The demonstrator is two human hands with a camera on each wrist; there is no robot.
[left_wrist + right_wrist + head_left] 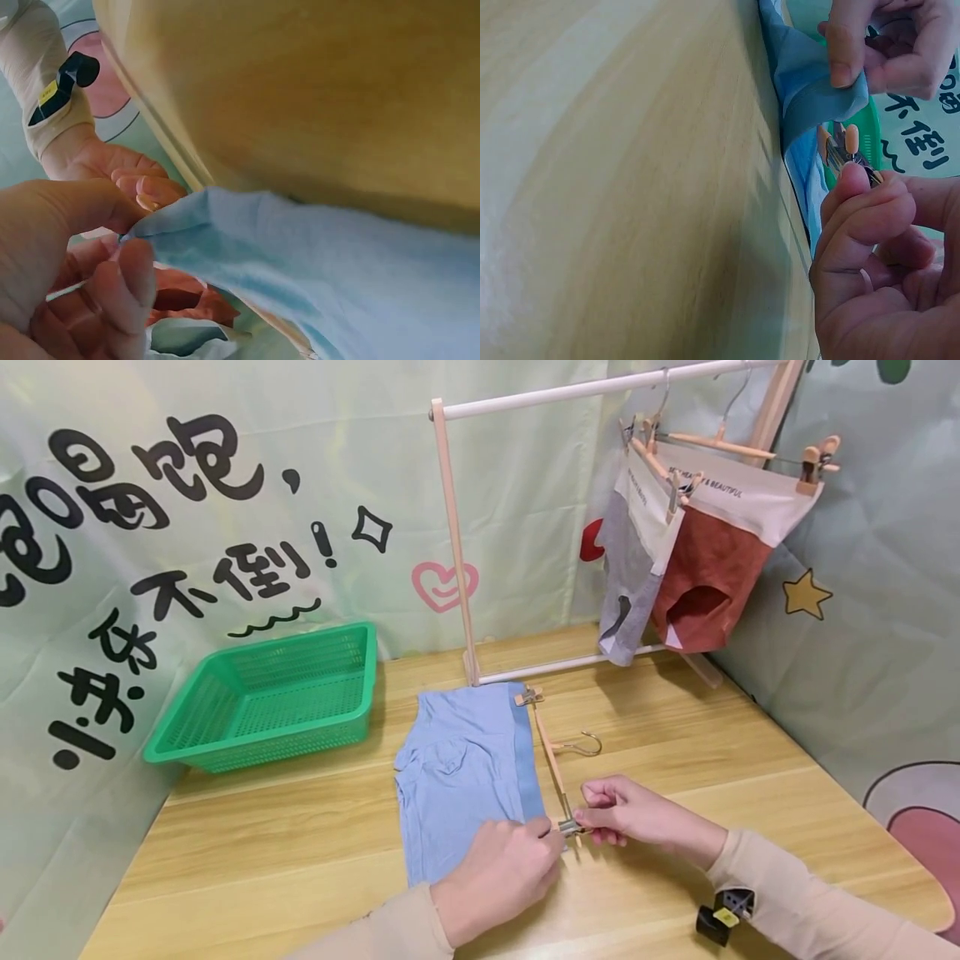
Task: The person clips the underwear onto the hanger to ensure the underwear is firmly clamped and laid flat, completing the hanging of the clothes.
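Note:
Light blue boxer briefs (457, 768) lie on the table, waistband to the right. Along the waistband runs a clip hanger (550, 747), its hook pointing right; its far clip (529, 696) grips the waistband's far corner. My left hand (506, 868) pinches the near corner of the waistband, seen as blue cloth (225, 225) between thumb and finger in the left wrist view. With thumb and fingers, my right hand (630, 814) pinches the near clip (572, 827). In the right wrist view that clip (847, 150) has its padded jaws parted, just beside the cloth edge.
A green plastic basket (262, 693) stands at the back left. Behind the briefs rises a rack (457, 535) with a white rail (600, 389). From it hang grey-and-white underwear (633, 560) and red-brown-and-white underwear (720, 560) on clip hangers. Printed cloth walls (337, 443) border the table (247, 860).

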